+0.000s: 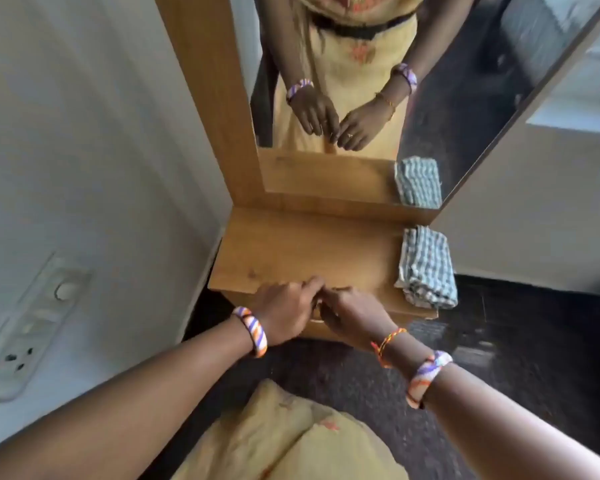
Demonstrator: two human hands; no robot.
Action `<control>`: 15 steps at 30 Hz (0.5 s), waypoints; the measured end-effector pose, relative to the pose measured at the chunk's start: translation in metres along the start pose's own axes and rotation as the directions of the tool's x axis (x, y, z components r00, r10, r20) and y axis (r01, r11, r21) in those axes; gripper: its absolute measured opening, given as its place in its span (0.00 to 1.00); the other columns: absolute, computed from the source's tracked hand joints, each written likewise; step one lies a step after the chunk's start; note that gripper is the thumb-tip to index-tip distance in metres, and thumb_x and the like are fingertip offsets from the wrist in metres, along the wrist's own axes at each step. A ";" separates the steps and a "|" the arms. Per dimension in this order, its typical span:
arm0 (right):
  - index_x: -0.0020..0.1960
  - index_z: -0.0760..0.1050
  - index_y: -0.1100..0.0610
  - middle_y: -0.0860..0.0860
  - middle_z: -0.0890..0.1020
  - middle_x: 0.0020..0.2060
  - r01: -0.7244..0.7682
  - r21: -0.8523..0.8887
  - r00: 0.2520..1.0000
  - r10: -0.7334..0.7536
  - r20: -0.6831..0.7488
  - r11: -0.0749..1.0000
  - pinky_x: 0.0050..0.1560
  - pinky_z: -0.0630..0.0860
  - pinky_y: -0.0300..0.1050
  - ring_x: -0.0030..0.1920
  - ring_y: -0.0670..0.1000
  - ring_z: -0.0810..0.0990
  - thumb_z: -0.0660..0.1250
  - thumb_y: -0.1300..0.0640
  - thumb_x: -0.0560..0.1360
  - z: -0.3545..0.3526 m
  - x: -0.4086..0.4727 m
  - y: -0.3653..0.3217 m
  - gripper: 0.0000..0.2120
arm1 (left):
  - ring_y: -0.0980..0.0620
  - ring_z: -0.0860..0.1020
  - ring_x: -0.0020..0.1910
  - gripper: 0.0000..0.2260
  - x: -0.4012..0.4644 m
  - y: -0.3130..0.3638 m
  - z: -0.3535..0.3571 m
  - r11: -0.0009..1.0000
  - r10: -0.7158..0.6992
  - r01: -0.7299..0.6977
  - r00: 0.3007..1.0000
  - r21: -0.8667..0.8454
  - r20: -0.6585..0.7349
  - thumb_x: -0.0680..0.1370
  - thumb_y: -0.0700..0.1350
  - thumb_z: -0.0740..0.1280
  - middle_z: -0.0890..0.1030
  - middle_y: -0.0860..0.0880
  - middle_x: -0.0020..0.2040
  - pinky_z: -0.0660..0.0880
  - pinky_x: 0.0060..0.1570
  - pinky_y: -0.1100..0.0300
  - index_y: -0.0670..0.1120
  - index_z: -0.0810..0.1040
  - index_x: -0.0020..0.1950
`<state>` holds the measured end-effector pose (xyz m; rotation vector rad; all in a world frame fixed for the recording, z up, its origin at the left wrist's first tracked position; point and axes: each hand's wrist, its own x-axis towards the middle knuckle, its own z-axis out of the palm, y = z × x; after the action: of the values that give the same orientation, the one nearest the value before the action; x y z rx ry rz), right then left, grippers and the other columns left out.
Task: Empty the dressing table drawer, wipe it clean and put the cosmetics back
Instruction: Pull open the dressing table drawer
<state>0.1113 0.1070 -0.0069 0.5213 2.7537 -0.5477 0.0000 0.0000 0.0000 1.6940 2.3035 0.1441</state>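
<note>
**Both hands at drawer front, pull about to start**

Left hand [284, 311] sits at the front edge of the bench [291, 251], fingers curled down over the lip onto what looks like the drawer [314, 328] handle. Right hand [347, 315] is just beside it, touching, fingers hooked under the same spot. Both look clamped on the handle, though the handle itself is mostly hidden by the fingers.

Drawer is closed or barely cracked; only a strip of its front shows below the hands. Contents not visible, no cosmetics in view.

My read: opening step, task hardly begun. To do it well, pull straight out and level with both hands pulling evenly, slowly, so loose items inside don't tip or roll.

Folded checked cloth [426, 268] lies on the bench's right end, well apart from the hands, ready for wiping. Mirror [430, 109] stands behind.
</note>
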 end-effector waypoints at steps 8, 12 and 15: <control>0.60 0.77 0.62 0.58 0.83 0.50 -0.038 -0.198 0.999 0.029 -0.045 0.979 0.51 0.78 0.47 0.50 0.58 0.82 0.75 0.54 0.62 0.104 0.016 0.013 0.28 | 0.51 0.83 0.37 0.23 -0.006 -0.017 0.096 0.990 0.117 -0.105 0.982 0.092 -0.145 0.56 0.44 0.79 0.84 0.49 0.40 0.77 0.34 0.65 0.45 0.82 0.50; 0.54 0.80 0.61 0.55 0.84 0.44 -0.081 -0.280 0.957 -0.004 -0.290 0.956 0.56 0.77 0.51 0.48 0.57 0.83 0.70 0.55 0.61 0.144 0.023 0.017 0.23 | 0.45 0.82 0.46 0.16 -0.004 -0.019 0.133 0.991 0.093 -0.054 0.931 0.118 -0.353 0.66 0.42 0.68 0.83 0.44 0.49 0.77 0.49 0.56 0.42 0.81 0.54; 0.51 0.81 0.60 0.55 0.84 0.42 -0.149 -0.238 0.903 0.034 -0.428 0.960 0.58 0.75 0.50 0.46 0.57 0.83 0.56 0.56 0.65 0.154 0.030 0.009 0.21 | 0.44 0.76 0.53 0.17 -0.006 -0.021 0.151 0.990 0.118 -0.068 0.871 0.121 -0.477 0.70 0.42 0.62 0.81 0.41 0.53 0.74 0.55 0.51 0.41 0.79 0.57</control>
<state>0.1194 0.0603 -0.1565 0.7755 3.1144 -0.0329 0.0240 -0.0245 -0.1484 2.0063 2.6091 0.5389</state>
